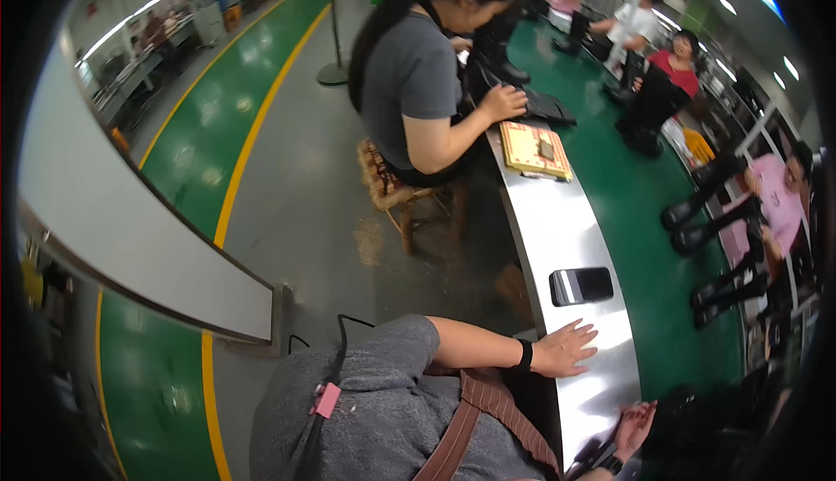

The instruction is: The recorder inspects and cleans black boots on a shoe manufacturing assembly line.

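Note:
My left hand (564, 350) lies palm down with fingers spread on the shiny metal edge strip (585, 235) of the workbench. A dark smartphone (582, 286) rests flat on that strip, just beyond my left fingertips and not touched by them. At the lower right, my right hand (636, 429) is turned partly palm up near the outer side of the strip. Its fingers are loosely bent and apart, and I see nothing in them. A black band sits on each wrist.
A long green conveyor belt (601, 181) runs beside the strip. Farther along, a seated co-worker (414, 80) handles a black boot (544, 107) near a yellow-and-red box (533, 150). Several black boots (688, 239) stand at the belt's far side by other workers. A white pillar (148, 194) rises at left.

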Demonstrator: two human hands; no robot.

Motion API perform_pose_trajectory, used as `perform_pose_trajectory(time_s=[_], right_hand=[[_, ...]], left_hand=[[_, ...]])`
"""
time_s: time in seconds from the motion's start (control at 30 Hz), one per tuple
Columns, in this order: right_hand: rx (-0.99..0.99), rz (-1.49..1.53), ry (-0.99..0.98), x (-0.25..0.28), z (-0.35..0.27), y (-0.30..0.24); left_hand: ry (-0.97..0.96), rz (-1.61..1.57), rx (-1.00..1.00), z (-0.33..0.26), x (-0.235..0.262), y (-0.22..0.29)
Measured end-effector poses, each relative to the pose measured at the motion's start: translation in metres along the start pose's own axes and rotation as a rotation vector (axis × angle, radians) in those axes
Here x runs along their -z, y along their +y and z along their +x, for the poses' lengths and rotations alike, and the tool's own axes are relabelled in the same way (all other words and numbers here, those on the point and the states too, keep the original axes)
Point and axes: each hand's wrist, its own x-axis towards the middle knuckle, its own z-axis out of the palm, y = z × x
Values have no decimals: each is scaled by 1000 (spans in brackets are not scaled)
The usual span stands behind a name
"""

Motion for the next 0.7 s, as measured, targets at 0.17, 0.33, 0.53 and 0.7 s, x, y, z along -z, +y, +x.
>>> perform_pose_trajectory(time_s=[0.17,0.33,0.53,0.7], right_hand=[[28,-42,-86,-52,17,41],[83,10,56,-50,33,49],[177,-96,144,-47,17,34],[163,-60,106,-43,16,30]], left_hand=[[-10,-2,5,1,28,-25],[-38,50,-8,11,38,-36],[8,93,-94,18,21,-24],[1,98,-76,16,16,-18]])
